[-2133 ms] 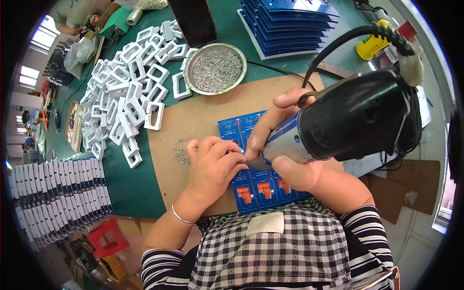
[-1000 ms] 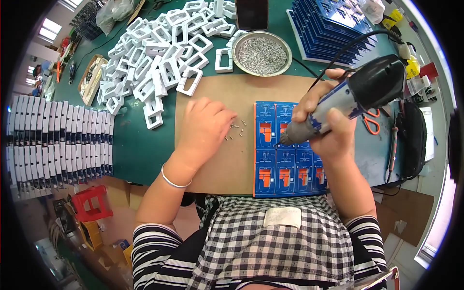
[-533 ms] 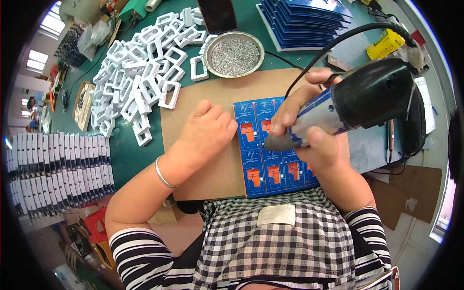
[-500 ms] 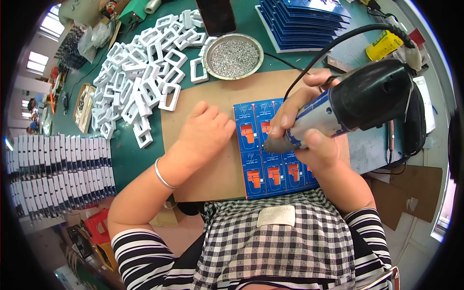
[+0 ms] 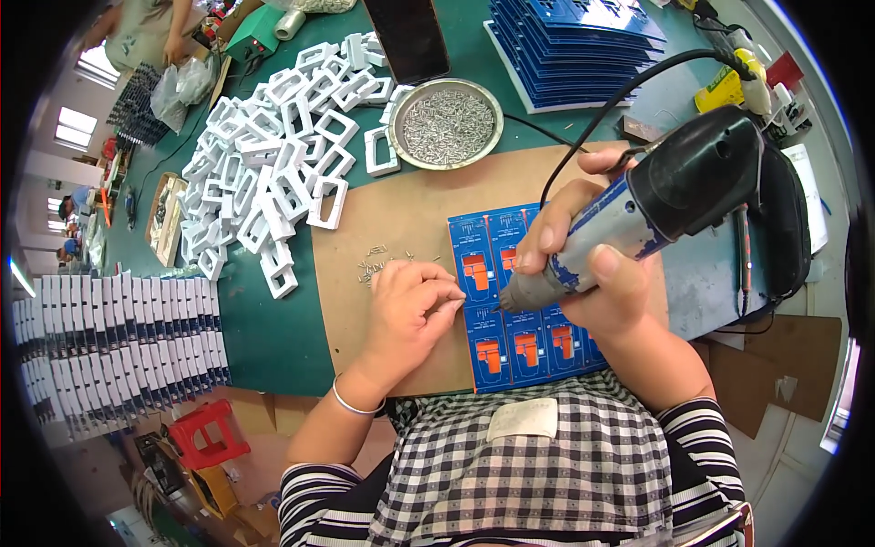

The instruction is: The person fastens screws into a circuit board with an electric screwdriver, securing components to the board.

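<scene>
My right hand (image 5: 606, 283) is wrapped around an electric screwdriver (image 5: 597, 232) with a worn silver-and-blue body and a black rear end. Its tip points down at a blue circuit board panel (image 5: 467, 314) with orange cut-out shapes, lying on brown cardboard (image 5: 355, 314). At the panel's left edge, my left hand (image 5: 410, 305) has thumb and fingertips pinched together; whatever sits between them is too small to make out. Just beyond its knuckles, a scatter of small screws (image 5: 372, 270) lies on the cardboard.
Beyond the cardboard stands a round metal dish (image 5: 394, 137) of screws. White plastic frames (image 5: 273, 196) are heaped at left, near rows of stacked white-and-blue pieces (image 5: 118, 337). Blue panels (image 5: 565, 64) are piled at the back, beside a dark upright slab (image 5: 407, 41). A black cable (image 5: 629, 87) arches over the right side.
My left hand has come down and toward me along the panel's edge, fingers now pinched. Loose screws now show on the cardboard. The screwdriver has shifted slightly lower in view.
</scene>
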The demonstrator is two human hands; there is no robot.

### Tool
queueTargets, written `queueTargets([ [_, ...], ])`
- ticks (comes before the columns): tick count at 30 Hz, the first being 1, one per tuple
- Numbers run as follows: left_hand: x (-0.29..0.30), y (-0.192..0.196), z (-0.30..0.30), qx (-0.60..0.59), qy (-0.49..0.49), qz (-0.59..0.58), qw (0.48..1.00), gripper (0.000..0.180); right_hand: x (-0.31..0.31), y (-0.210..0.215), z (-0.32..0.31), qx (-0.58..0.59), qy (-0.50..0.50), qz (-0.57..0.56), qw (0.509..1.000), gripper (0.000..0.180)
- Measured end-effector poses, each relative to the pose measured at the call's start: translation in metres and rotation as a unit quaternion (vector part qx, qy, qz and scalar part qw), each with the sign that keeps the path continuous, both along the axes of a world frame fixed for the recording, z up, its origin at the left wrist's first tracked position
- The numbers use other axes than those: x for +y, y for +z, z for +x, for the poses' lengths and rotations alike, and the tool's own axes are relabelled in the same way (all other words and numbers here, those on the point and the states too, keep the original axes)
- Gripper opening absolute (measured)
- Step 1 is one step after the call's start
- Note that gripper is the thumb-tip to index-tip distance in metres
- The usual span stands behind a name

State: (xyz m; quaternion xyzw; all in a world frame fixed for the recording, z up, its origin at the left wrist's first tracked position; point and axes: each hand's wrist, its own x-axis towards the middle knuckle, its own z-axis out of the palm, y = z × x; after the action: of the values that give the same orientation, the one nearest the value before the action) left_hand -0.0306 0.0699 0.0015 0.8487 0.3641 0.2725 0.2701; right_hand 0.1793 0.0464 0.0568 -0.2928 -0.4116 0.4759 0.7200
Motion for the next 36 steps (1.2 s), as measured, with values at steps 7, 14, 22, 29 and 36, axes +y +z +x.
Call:
queueTargets([
  [7, -0.001, 0.001, 0.004, 0.069, 0.000, 0.070, 0.995, 0.015, -0.002, 0.000, 0.002, -0.009, 0.000, -0.001, 1.000, 0.064],
  [14, 0.005, 0.016, 0.003, 0.133, -0.042, 0.155, 0.978, 0.021, 0.000, 0.001, 0.001, -0.044, 0.078, 0.069, 0.994, 0.068],
  [22, 0.000, 0.030, 0.015, 0.246, -0.082, 0.279, 0.925, 0.014, -0.008, 0.009, -0.010, -0.047, 0.084, 0.013, 0.995, 0.068],
  [29, -0.001, 0.011, 0.005, 0.090, -0.028, 0.190, 0.977, 0.016, -0.003, -0.006, -0.012, -0.117, 0.082, 0.061, 0.988, 0.071],
  [36, 0.000, 0.007, 0.002, 0.067, -0.006, 0.175, 0.982, 0.017, 0.004, -0.009, -0.020, -0.126, 0.114, 0.067, 0.983, 0.070],
])
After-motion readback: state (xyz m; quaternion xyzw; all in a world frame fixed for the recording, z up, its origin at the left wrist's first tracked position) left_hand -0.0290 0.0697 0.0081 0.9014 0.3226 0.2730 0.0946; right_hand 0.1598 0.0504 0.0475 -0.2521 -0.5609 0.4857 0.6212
